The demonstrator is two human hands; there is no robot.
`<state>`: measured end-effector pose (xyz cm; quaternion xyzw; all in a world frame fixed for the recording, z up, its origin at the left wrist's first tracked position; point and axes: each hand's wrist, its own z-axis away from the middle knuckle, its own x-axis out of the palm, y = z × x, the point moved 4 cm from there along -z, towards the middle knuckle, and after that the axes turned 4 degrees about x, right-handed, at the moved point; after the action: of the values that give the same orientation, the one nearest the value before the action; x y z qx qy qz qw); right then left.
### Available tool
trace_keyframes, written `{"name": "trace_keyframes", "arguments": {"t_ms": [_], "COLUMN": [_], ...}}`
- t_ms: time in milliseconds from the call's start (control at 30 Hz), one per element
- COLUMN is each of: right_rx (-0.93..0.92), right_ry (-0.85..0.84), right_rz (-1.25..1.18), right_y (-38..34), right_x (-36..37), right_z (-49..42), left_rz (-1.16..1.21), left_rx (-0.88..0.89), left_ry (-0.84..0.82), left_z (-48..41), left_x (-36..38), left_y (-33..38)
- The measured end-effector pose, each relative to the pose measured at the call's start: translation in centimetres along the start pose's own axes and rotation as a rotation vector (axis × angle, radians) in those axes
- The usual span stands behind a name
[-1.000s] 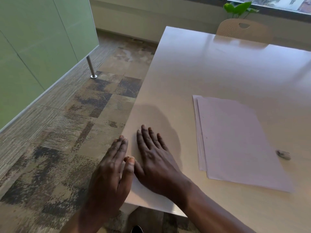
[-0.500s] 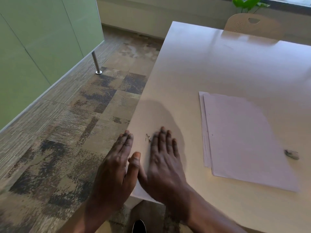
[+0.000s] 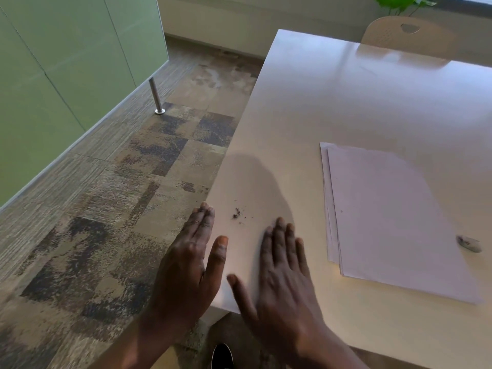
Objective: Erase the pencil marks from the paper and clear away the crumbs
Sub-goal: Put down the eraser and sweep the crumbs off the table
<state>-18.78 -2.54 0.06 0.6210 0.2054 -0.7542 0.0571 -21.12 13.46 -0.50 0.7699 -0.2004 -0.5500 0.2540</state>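
Pale laminate desk point(image 3: 346, 102): at its near left corner the right hand point(image 3: 282, 278) is spread flat over the top, fingers straight and holding nothing. The left hand point(image 3: 186, 270) is held alongside the desk's left edge, fingers straight and together, thumb over the top, also empty. Just beyond the fingertips, close to the left edge, lies a small cluster of dark crumbs point(image 3: 237, 213). Well to the right lies the paper point(image 3: 394, 217) stack, with an eraser point(image 3: 470, 243) at its right edge. A chair point(image 3: 407, 35) stands at the far edge.
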Motion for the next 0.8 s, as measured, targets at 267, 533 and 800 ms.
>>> {"name": "trace_keyframes", "arguments": {"t_ms": [267, 533, 800], "right_rx": [-0.102, 0.178, -0.158], "right_ry": [0.001, -0.149, 0.001], "right_rz": [-0.147, -0.032, -0.213], "right_y": [-0.6, 1.0, -0.2], "right_x": [-2.5, -1.1, -3.1], "right_z": [-4.3, -0.8, -5.3], "left_rz": [-0.027, -0.04, -0.051], "left_rx": [0.0, 0.007, 0.024], "left_ry": [-0.004, 0.006, -0.001], "left_z": [0.0, 0.1, 0.0], "left_x": [-0.1, 0.0, 0.0], "left_y": [0.0, 0.0, 0.0]}}
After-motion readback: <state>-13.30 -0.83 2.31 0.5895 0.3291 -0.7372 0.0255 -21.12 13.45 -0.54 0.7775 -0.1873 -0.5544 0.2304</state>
